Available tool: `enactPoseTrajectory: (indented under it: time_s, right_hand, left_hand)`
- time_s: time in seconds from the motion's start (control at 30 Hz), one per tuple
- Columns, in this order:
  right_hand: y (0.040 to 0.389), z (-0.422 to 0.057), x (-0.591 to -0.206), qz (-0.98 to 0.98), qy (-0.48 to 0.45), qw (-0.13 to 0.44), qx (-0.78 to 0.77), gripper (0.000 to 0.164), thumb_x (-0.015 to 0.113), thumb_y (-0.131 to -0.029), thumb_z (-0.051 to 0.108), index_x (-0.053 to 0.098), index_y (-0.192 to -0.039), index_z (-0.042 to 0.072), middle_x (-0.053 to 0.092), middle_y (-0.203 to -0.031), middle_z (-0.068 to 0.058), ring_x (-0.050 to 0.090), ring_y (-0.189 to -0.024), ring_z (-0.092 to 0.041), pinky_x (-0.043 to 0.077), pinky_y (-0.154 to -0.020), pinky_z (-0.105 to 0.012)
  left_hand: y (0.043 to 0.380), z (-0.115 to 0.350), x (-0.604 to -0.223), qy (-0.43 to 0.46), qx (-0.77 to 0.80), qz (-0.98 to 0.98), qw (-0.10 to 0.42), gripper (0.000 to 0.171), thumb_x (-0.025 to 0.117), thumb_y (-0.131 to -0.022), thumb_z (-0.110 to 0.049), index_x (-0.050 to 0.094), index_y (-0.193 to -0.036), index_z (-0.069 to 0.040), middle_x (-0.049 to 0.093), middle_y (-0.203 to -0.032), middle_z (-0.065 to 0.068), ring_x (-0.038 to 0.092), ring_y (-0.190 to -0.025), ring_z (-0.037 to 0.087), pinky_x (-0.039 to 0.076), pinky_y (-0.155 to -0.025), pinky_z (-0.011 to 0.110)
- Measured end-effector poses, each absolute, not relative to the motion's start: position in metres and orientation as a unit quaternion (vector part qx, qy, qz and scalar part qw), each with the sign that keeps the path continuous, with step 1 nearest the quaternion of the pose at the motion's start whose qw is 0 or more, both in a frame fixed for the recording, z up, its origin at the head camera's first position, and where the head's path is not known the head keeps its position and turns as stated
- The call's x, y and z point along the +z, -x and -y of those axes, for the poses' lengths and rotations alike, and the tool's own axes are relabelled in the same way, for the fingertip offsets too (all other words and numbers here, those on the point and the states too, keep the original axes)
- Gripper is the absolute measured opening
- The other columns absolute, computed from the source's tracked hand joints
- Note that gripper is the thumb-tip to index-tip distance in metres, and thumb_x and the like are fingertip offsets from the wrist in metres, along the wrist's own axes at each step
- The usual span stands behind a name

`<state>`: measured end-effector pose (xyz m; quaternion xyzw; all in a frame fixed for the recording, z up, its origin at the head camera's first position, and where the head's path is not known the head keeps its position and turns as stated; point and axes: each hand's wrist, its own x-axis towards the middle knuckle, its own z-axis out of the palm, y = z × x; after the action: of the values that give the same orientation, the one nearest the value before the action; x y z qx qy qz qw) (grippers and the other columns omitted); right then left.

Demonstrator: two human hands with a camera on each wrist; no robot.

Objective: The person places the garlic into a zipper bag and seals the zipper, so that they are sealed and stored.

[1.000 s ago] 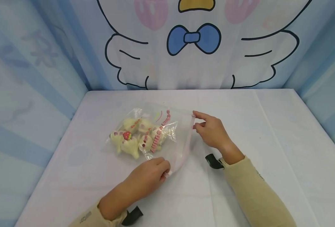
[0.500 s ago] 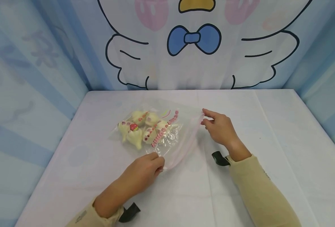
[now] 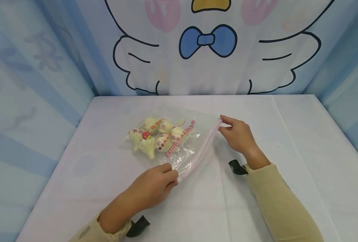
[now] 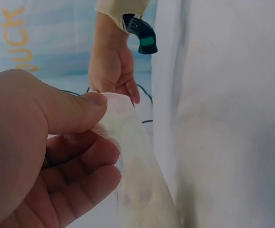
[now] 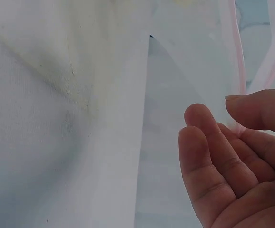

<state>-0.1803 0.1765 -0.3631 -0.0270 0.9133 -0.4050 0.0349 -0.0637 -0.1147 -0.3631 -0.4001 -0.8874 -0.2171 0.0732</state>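
Note:
A clear plastic zip bag (image 3: 205,149) with a pink edge and pink lettering lies slanted across the middle of the table. Inside it are several small cream-coloured toy figures (image 3: 147,147), one with a red strawberry (image 3: 146,135). My left hand (image 3: 154,183) pinches the near corner of the bag's mouth; the left wrist view shows the thumb (image 4: 75,111) pressed on the film. At the far corner, my right hand (image 3: 238,136) pinches the edge between thumb and index finger. In the right wrist view two pink-edged strips (image 5: 237,47) stand apart beyond the fingers.
A white cloth covers the table (image 3: 273,134). Behind it hangs a curtain (image 3: 209,74) printed with a cartoon duck and a blue bow tie, and a blue patterned curtain (image 3: 30,117) runs along the left side. Dark straps (image 3: 138,227) sit at both wrists.
Both hands have shifted the bag and its toys to the right and away from me. The right hand has moved outward, and the bag's edge is stretched straighter between the hands.

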Motion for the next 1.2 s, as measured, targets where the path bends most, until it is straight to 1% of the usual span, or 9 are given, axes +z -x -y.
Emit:
enactPoseTrajectory:
  time_s: [0.13, 0.37, 0.57, 0.73, 0.87, 0.97, 1.07, 1.13, 1.2]
  right_hand:
    - [0.181, -0.178, -0.364, -0.915, 0.018, 0.032, -0.401, 0.054, 0.056, -0.102, 0.023, 0.042, -0.153, 0.009, 0.051, -0.147, -0.015, 0.06, -0.12, -0.033, 0.048, -0.098, -0.051]
    - [0.183, -0.182, -0.368, -0.917, 0.008, 0.03, -0.399, 0.055, 0.057, -0.102, 0.025, 0.044, -0.151, 0.006, 0.052, -0.145, -0.016, 0.06, -0.12, -0.034, 0.049, -0.096, -0.051]
    - [0.183, -0.185, -0.369, -0.92, 0.007, 0.025, -0.39, 0.055, 0.058, -0.102, 0.028, 0.045, -0.15, 0.005, 0.053, -0.144, -0.018, 0.059, -0.12, -0.036, 0.049, -0.096, -0.051]
    - [0.182, -0.186, -0.369, -0.922, -0.005, 0.036, -0.385, 0.058, 0.058, -0.102, 0.028, 0.042, -0.152, 0.005, 0.051, -0.146, -0.018, 0.058, -0.121, -0.036, 0.049, -0.097, -0.051]
    - [0.18, -0.186, -0.368, -0.924, -0.005, 0.043, -0.38, 0.061, 0.058, -0.101, 0.024, 0.036, -0.154, 0.003, 0.047, -0.149, -0.019, 0.057, -0.124, -0.035, 0.048, -0.098, -0.05]
    - [0.178, -0.187, -0.365, -0.93, 0.002, 0.03, -0.368, 0.062, 0.057, -0.099, 0.019, 0.034, -0.155, 0.002, 0.044, -0.15, -0.021, 0.052, -0.129, -0.038, 0.046, -0.099, -0.052]
    - [0.172, -0.187, -0.358, -0.937, 0.008, 0.009, -0.349, 0.062, 0.057, -0.098, 0.016, 0.035, -0.155, 0.004, 0.04, -0.153, -0.021, 0.043, -0.136, -0.042, 0.041, -0.104, -0.056]
    - [0.166, -0.184, -0.352, -0.94, 0.024, -0.011, -0.341, 0.063, 0.06, -0.098, 0.017, 0.036, -0.155, 0.007, 0.039, -0.154, -0.021, 0.038, -0.139, -0.043, 0.036, -0.107, -0.059]
    - [0.159, -0.178, -0.347, -0.936, 0.062, -0.045, -0.343, 0.063, 0.066, -0.096, 0.018, 0.041, -0.153, 0.009, 0.039, -0.154, -0.021, 0.036, -0.14, -0.041, 0.034, -0.108, -0.059]
  left_hand:
    - [0.065, 0.114, -0.363, 0.403, -0.229, 0.883, 0.074, 0.026, 0.077, -0.086, -0.007, 0.054, -0.076, -0.013, 0.044, -0.074, -0.006, 0.042, -0.064, 0.008, 0.04, -0.058, 0.019]
    - [0.065, 0.115, -0.363, 0.409, -0.241, 0.876, 0.086, 0.022, 0.076, -0.086, -0.003, 0.057, -0.078, -0.011, 0.054, -0.079, -0.003, 0.051, -0.069, 0.009, 0.046, -0.061, 0.02]
    - [0.065, 0.116, -0.364, 0.41, -0.25, 0.872, 0.091, 0.017, 0.073, -0.087, -0.002, 0.06, -0.083, -0.011, 0.056, -0.081, -0.004, 0.051, -0.071, 0.009, 0.046, -0.063, 0.02]
    - [0.068, 0.117, -0.368, 0.41, -0.263, 0.862, 0.139, 0.014, 0.073, -0.086, 0.0, 0.062, -0.087, -0.009, 0.059, -0.083, -0.002, 0.054, -0.072, 0.01, 0.048, -0.063, 0.02]
    - [0.071, 0.117, -0.37, 0.404, -0.273, 0.855, 0.179, 0.015, 0.073, -0.084, 0.002, 0.062, -0.087, -0.008, 0.06, -0.083, 0.0, 0.055, -0.072, 0.011, 0.05, -0.063, 0.021]
    - [0.072, 0.117, -0.371, 0.4, -0.277, 0.852, 0.194, 0.016, 0.073, -0.083, 0.004, 0.062, -0.087, -0.007, 0.061, -0.084, 0.0, 0.056, -0.073, 0.011, 0.051, -0.064, 0.021]
    - [0.073, 0.117, -0.371, 0.395, -0.281, 0.851, 0.203, 0.016, 0.073, -0.082, 0.005, 0.063, -0.087, -0.007, 0.061, -0.084, 0.001, 0.058, -0.074, 0.012, 0.052, -0.065, 0.021]
    - [0.074, 0.116, -0.371, 0.391, -0.284, 0.85, 0.209, 0.017, 0.072, -0.082, 0.007, 0.064, -0.087, -0.006, 0.062, -0.085, 0.002, 0.059, -0.074, 0.012, 0.052, -0.065, 0.021]
    - [0.075, 0.116, -0.371, 0.386, -0.285, 0.85, 0.218, 0.017, 0.073, -0.081, 0.008, 0.064, -0.087, -0.006, 0.062, -0.085, 0.002, 0.059, -0.073, 0.013, 0.052, -0.065, 0.022]
